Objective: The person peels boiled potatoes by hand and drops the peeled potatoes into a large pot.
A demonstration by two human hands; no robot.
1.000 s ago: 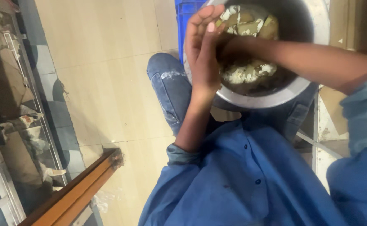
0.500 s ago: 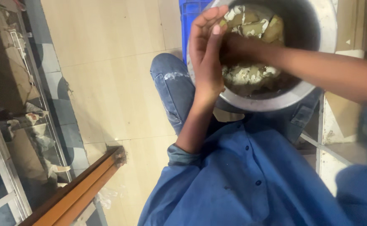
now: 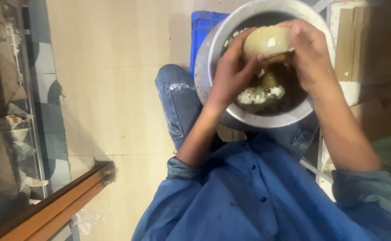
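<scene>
A large round metal bowl [image 3: 206, 58] rests on my lap, with white peel scraps and dark pieces at its bottom. Over the bowl I hold a pale, round boiled potato [image 3: 266, 41] between both hands. My left hand [image 3: 231, 73] grips its left side, thumb pressed near the bottom. My right hand [image 3: 309, 56] wraps its right side, fingers curled over the top. A smaller brownish potato [image 3: 269, 80] lies in the bowl below.
A blue plastic crate [image 3: 202, 29] stands behind the bowl on the beige tiled floor [image 3: 115, 89]. A brown wooden rail [image 3: 52, 207] crosses the lower left, beside a glass-fronted counter [image 3: 8, 134]. Cardboard [image 3: 369, 67] lies at the right.
Both hands were down among the pieces in the bowl; now they have lifted a round potato above it and hold it together. The camera has moved closer.
</scene>
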